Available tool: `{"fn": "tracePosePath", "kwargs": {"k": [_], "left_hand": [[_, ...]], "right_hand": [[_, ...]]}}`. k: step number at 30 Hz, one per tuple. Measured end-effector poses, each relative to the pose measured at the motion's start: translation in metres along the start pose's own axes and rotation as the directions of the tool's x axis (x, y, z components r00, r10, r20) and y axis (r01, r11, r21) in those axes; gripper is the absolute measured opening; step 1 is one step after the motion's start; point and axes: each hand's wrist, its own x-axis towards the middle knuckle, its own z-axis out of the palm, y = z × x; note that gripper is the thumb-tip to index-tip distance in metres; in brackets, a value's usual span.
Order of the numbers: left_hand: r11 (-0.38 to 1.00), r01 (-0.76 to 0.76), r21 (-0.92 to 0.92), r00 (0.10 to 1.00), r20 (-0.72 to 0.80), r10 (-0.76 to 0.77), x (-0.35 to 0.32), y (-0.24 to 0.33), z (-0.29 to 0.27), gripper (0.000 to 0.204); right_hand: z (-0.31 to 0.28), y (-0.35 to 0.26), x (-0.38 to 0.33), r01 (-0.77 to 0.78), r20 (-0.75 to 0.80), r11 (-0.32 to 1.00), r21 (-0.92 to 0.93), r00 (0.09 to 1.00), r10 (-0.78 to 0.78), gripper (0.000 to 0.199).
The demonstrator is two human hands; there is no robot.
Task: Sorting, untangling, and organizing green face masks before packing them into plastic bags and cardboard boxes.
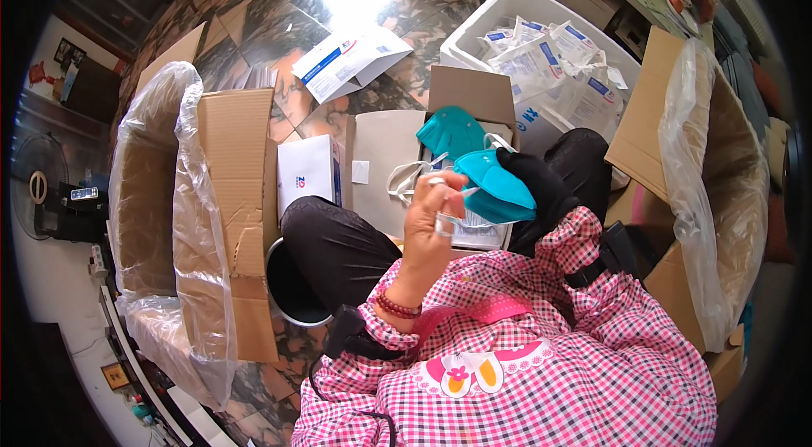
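Note:
My right hand (541, 185), in a black glove, grips a teal cup-shaped face mask (499, 186) with a white ear loop showing at its top. Close beside it, my bare left hand (430, 214), with a red bead bracelet at the wrist, is closed on a small pointed tool (443, 225) with a clear ring handle; blur hides its exact kind. Behind the held mask, a second teal mask (452, 132) lies on an open carton (470, 88) between my knees. White straps (404, 181) trail beside it over a pale cardboard flap (382, 142).
Plastic-lined cardboard boxes stand at left (233, 168) and right (647, 113). A white foam box (463, 37) holds several clear packets (541, 58). A white carton (306, 172), a folded printed card (351, 58) and a dark bin (296, 307) are nearby.

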Motion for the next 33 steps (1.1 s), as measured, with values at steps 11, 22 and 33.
{"fn": "tracePosePath", "kwargs": {"k": [11,22,33], "left_hand": [[0.607,0.256,-0.752,0.892,-0.059,-0.449,0.007,-0.003,-0.042,0.028],[0.771,-0.016,0.636,0.998,0.062,-0.03,-0.007,-0.005,-0.024,0.014],[0.789,-0.026,0.614,0.976,0.186,-0.113,-0.01,0.014,-0.04,0.015]], "right_hand": [[0.005,0.017,0.008,0.058,-0.076,0.998,-0.001,0.995,-0.058,0.029],[0.001,0.007,-0.005,0.07,-0.09,0.982,-0.174,0.992,-0.087,0.029],[-0.005,0.022,0.006,-0.003,-0.093,0.996,-0.09,0.996,-0.005,0.03]]}}
